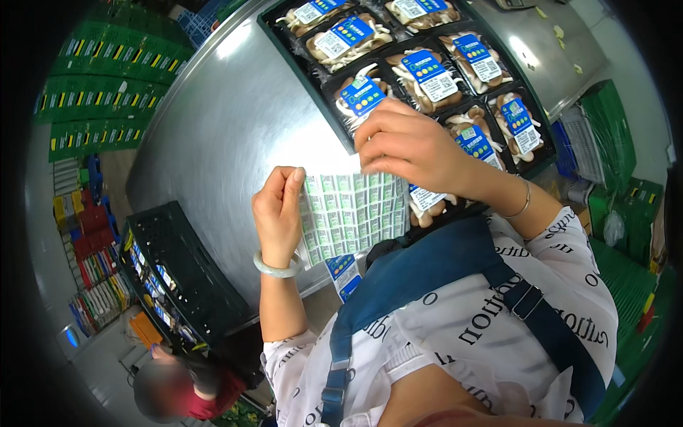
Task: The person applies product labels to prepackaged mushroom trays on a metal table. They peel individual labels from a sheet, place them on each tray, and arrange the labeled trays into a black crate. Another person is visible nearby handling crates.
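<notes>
My left hand (278, 211) pinches the upper left edge of a sheet of small green-and-white stickers (349, 213), many with printed codes. My right hand (413, 144), slightly blurred, is bent over the sheet's upper right edge. Its fingertips are partly hidden, so whether they hold a sticker is unclear. Beyond and beside it is a dark green crate (309, 80) of black trays of mushrooms under film, each with a blue-and-white label. The pack of mushrooms (362, 99) nearest my right fingers bears a small green sticker on its label. Another mushroom pack (427, 205) sits partly under my right forearm.
The crate rests on a steel table (229, 133). A second dark crate (197, 272) stands at the table's lower left, by more labelled packs (155, 288). Another person (205, 392) is at the lower left. Green crates (106, 96) are stacked at the far left.
</notes>
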Demonstrator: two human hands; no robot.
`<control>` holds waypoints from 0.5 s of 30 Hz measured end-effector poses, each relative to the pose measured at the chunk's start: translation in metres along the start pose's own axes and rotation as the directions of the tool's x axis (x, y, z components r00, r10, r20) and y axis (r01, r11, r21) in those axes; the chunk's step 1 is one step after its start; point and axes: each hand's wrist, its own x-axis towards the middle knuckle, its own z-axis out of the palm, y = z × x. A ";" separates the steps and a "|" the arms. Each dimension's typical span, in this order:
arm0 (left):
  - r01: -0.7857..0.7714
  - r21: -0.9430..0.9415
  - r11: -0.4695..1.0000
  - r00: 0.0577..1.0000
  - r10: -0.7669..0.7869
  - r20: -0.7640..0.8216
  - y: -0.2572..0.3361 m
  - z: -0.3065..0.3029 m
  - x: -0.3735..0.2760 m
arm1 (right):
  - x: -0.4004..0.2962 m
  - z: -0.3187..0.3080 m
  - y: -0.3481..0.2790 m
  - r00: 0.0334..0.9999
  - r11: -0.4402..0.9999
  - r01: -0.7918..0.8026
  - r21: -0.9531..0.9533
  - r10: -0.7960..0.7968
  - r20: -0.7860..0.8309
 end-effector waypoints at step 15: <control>-0.080 -0.209 0.975 0.994 0.093 0.050 0.002 0.005 0.017 | 0.028 -0.080 0.107 0.763 0.631 -0.626 -0.458 0.617 -0.194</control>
